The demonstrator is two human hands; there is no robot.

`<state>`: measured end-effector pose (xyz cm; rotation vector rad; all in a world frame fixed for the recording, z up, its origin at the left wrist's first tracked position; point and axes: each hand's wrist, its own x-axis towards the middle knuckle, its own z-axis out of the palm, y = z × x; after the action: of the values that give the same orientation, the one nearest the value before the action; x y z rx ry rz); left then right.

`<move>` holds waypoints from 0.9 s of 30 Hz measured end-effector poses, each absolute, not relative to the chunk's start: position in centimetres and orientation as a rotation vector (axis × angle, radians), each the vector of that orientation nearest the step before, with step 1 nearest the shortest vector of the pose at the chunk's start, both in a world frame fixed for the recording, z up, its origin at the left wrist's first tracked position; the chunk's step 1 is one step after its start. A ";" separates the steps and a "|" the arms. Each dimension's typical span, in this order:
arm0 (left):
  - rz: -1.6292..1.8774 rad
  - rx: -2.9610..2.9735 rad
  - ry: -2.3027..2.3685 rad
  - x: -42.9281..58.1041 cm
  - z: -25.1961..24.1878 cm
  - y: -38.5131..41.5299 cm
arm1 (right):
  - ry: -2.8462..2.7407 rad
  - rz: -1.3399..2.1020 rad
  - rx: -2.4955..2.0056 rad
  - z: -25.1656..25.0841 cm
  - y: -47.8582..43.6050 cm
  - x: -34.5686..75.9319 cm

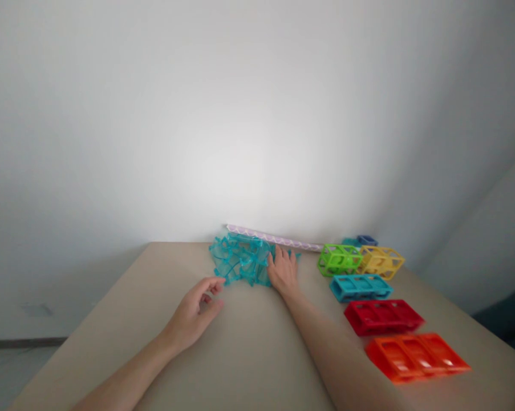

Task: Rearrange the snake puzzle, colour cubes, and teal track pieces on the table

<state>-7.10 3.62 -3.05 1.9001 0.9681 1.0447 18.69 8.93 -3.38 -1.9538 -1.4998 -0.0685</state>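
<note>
Teal pile (pixel 242 260) of clear plastic pieces, heaped at far edge of desk (pixel 248 354), not yet sorted out. Right hand (pixel 283 271) flat on pile's right side, fingers spread, gripping nothing. Left hand (pixel 195 314) just left of pile, fingers loosely curled, empty. Right of pile: green frame (pixel 339 260), red frame (pixel 383 317), orange frame (pixel 417 357) laid out, seemingly done.

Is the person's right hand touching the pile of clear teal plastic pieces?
Touching. In the head view the right hand lies flat on the right edge of the teal pile, with its fingers over the pieces.
</note>
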 end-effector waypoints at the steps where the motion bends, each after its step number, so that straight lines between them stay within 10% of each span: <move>1: 1.076 1.883 0.996 -7.0 -3.1 3.8 | -1.506 -0.060 -1.949 -3.4 9.0 18.3; 16: 1.232 1.675 1.237 -7.4 -3.4 4.9 | -1.662 -0.218 -1.787 -1.3 5.9 15.5; 23: 1.220 1.653 1.237 -7.2 -3.1 4.8 | -1.567 -0.649 -2.037 5.7 2.2 28.8; 27: 1.217 1.646 1.239 -7.1 -3.1 4.8 | -1.595 -0.343 -2.417 6.0 3.1 37.4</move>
<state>-7.07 4.80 -3.11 1.6461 1.2391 1.2175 37.44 3.06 5.98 -2.4165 -1.5955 -0.3428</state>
